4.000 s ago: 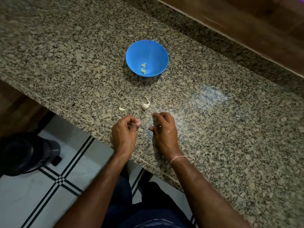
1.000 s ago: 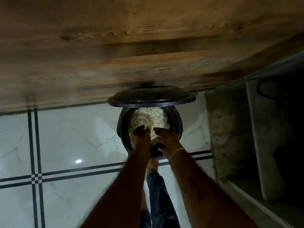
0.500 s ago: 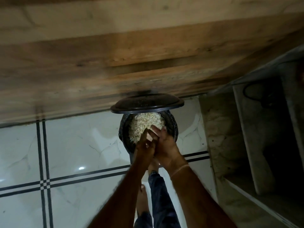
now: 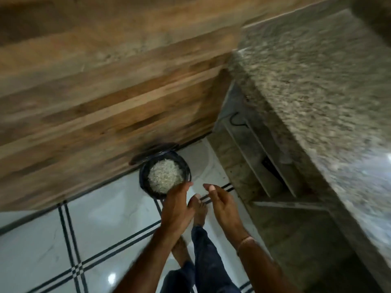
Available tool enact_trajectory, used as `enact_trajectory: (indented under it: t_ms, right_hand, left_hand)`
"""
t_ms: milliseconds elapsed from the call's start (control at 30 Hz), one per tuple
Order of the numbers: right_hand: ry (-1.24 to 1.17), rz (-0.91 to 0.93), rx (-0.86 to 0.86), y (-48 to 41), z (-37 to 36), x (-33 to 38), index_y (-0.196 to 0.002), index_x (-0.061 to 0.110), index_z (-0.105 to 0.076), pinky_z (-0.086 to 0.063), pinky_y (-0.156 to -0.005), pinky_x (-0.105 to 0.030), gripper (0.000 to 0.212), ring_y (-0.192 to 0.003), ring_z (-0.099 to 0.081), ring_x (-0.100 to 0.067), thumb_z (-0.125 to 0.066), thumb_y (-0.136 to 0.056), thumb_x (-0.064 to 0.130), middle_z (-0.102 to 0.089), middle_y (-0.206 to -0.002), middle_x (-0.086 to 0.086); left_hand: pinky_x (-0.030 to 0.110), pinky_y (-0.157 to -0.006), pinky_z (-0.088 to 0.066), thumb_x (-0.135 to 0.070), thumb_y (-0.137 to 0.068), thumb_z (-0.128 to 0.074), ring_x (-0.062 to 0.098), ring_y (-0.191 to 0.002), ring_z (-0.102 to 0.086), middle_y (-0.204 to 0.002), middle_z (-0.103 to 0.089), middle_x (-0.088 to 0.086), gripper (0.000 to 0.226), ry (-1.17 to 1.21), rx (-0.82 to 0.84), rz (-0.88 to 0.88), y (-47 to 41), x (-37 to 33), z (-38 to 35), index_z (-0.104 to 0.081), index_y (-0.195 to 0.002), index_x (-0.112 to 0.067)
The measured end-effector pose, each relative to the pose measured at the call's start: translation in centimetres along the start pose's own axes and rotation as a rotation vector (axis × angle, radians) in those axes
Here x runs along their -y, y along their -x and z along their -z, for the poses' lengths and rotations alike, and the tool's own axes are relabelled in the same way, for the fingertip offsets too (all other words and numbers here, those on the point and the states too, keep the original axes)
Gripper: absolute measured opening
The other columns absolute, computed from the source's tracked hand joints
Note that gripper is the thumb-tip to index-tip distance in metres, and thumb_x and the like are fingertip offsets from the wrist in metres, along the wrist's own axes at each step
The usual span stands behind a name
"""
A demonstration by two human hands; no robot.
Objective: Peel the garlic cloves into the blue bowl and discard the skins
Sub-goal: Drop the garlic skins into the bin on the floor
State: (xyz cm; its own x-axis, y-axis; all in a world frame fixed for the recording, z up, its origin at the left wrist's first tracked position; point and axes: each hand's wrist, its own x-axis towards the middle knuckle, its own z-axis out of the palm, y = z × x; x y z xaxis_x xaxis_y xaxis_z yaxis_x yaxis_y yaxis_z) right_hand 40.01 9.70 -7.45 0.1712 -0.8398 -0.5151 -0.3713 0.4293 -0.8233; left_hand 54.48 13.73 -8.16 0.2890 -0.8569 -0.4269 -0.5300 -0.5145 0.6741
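Note:
A black bin [image 4: 143, 176] stands on the floor with its lid [image 4: 152, 152] tipped open against the wooden panel. It is heaped with pale garlic skins [image 4: 165, 175]. My left hand [image 4: 176, 206] hovers just in front of the bin's rim, fingers relaxed and holding nothing. My right hand [image 4: 220, 203] hangs beside it to the right, fingers loose, nothing in it. The blue bowl and the garlic cloves are out of view.
The granite counter [image 4: 317, 92] rises at the right, with dark open shelves [image 4: 254, 157] under it. A wooden panel [image 4: 95, 81] fills the top left. White floor tiles with black lines [image 4: 63, 229] lie below. A bare foot [image 4: 200, 208] stands under my hands.
Four seconds ago my hands were at the counter by the garlic. They then reached over the bin together; now they have drawn back from it and parted, and the view has swung right.

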Motion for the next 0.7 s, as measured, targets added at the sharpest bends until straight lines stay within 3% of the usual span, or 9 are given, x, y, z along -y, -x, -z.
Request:
enact_trajectory:
  t_ms: [100, 200, 300, 367, 600, 700]
  right_hand:
    - [0.103, 0.114, -0.143, 5.1, 5.8, -0.4, -0.123, 0.036, -0.067, -0.05, -0.093, -0.016, 0.035, -0.109, -0.062, 0.01, -0.047, -0.1, 0.053, -0.066, -0.116, 0.024]
    - [0.206, 0.199, -0.29, 9.2, 11.8, -0.8, -0.123, 0.039, -0.063, -0.05, -0.094, -0.021, 0.028, -0.108, -0.059, 0.003, -0.046, -0.104, 0.051, -0.06, -0.115, 0.021]
    - [0.278, 0.266, -0.423, 11.5, 17.8, -2.1, -0.123, 0.029, -0.068, -0.052, -0.093, -0.025, 0.032, -0.108, -0.061, -0.005, -0.046, -0.108, 0.046, -0.064, -0.119, 0.011]
    - [0.308, 0.303, -0.514, 12.9, 22.0, -3.1, -0.123, 0.024, -0.07, -0.046, -0.093, -0.017, 0.035, -0.111, -0.06, -0.006, -0.045, -0.108, 0.044, -0.066, -0.122, 0.007]
    - [0.3, 0.198, -0.677, 17.1, 36.7, -10.2, -0.132, 0.025, -0.068, -0.03, -0.095, 0.0, 0.031, -0.122, -0.055, -0.005, -0.053, -0.108, 0.036, -0.064, -0.131, 0.01]
    - [0.275, 0.154, -0.725, 17.8, 41.9, -13.1, -0.131, 0.024, -0.068, -0.04, -0.095, -0.013, 0.029, -0.12, -0.059, -0.011, -0.055, -0.107, 0.035, -0.064, -0.129, 0.008]
  left_hand:
    - [0.042, -0.107, -0.049, -0.036, -0.098, -0.068, 0.022, -0.129, -0.057, -0.14, -0.063, -0.001, 0.046, -0.066, 0.025, -0.163, 3.3, -4.8, -2.1, -0.058, -0.142, -0.029]
    - [0.032, -0.108, -0.042, -0.038, -0.1, -0.065, 0.019, -0.135, -0.052, -0.145, -0.058, -0.002, 0.047, -0.133, 0.039, -0.33, 5.8, -10.3, -4.5, -0.057, -0.145, -0.027]
    - [0.037, -0.109, -0.044, -0.038, -0.101, -0.063, 0.019, -0.135, -0.05, -0.146, -0.057, -0.002, 0.046, -0.17, 0.089, -0.481, 7.4, -15.5, -8.0, -0.057, -0.145, -0.026]
    - [0.039, -0.107, -0.046, -0.037, -0.101, -0.064, 0.021, -0.132, -0.053, -0.143, -0.059, -0.001, 0.044, -0.19, 0.103, -0.556, 8.3, -18.9, -11.2, -0.06, -0.143, -0.026]
    - [0.036, -0.109, -0.046, -0.034, -0.098, -0.067, 0.018, -0.132, -0.053, -0.143, -0.059, -0.003, 0.042, -0.228, 0.207, -0.648, 12.4, -30.3, -24.9, -0.062, -0.139, -0.026]
    - [0.037, -0.101, -0.05, -0.034, -0.095, -0.07, 0.018, -0.124, -0.057, -0.133, -0.065, -0.004, 0.037, -0.252, 0.228, -0.678, 13.1, -33.8, -30.3, -0.067, -0.132, -0.026]
